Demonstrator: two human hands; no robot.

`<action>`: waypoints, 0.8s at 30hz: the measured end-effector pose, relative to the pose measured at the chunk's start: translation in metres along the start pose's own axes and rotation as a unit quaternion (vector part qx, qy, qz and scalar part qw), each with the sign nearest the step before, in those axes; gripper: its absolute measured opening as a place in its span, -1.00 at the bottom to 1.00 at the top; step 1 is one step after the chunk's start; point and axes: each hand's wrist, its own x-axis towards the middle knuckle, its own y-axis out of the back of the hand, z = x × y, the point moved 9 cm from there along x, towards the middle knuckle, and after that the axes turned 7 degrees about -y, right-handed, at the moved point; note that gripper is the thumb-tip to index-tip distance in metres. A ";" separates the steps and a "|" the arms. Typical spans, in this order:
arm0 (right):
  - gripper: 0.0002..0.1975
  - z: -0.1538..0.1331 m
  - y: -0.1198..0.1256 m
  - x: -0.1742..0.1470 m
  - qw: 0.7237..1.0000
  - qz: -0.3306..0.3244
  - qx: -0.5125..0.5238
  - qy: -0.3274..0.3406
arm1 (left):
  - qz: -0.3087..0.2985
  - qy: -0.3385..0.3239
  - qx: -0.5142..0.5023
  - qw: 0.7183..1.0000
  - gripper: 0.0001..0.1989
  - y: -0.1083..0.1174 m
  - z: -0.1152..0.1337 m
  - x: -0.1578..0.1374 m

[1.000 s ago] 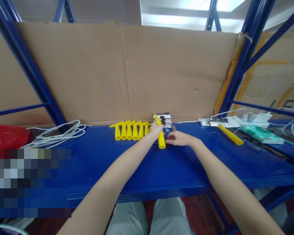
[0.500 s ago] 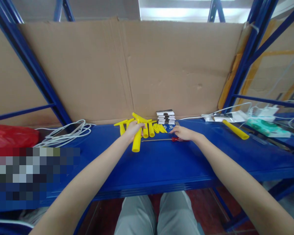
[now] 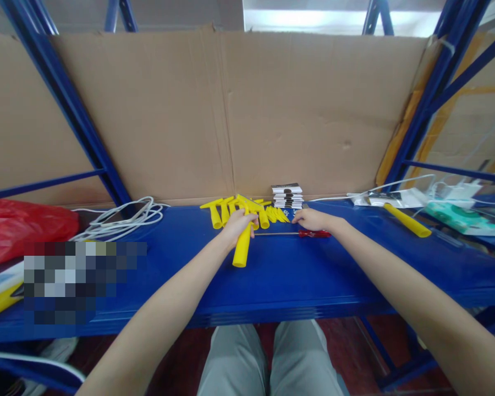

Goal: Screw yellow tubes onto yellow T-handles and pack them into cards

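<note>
My left hand is closed around a yellow T-shaped plastic handle, its round tube end tilted toward me. Behind it, more yellow T-shaped handles lie in a row. My right hand is at the table with fingertips pinched by a small pile of tiny metal pieces, likely screws; what is between the fingers is too small to make out. Just below that hand lies a screwdriver with a red handle, its shaft pointing left. Several small flat yellow pieces lie between the hands.
A stack of white and black packets stands against the cardboard wall. A yellow tube and a green packet lie on the right of the blue table. White cable and a red bag occupy the left.
The view has shifted a little, so everything sits slightly farther right. My left hand still holds the yellow handle, and my right fingertips stay by the tiny metal pieces.
</note>
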 end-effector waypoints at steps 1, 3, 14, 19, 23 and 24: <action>-0.59 0.002 0.000 0.001 1.000 -0.001 0.005 -0.003 | -0.001 0.000 0.000 1.000 -0.85 0.000 0.000 0.000; -0.62 0.008 0.002 0.003 1.000 -0.002 0.010 -0.007 | -0.004 0.000 -0.004 1.000 -0.84 -0.001 0.001 0.000; -0.62 0.030 0.007 0.013 0.998 0.008 0.011 -0.062 | -0.030 0.001 -0.015 0.999 -0.85 -0.007 0.001 -0.005; -0.61 0.030 0.013 0.003 0.993 0.081 0.009 -0.086 | -0.063 0.020 -0.052 0.996 -0.81 -0.015 -0.003 -0.006; -0.64 0.016 0.025 -0.004 0.987 0.145 0.033 -0.058 | -0.085 0.029 -0.109 0.990 -0.82 -0.021 -0.005 -0.006; -0.65 0.010 0.026 -0.005 0.986 0.151 0.052 -0.043 | -0.092 0.034 -0.119 0.988 -0.82 -0.023 -0.005 -0.007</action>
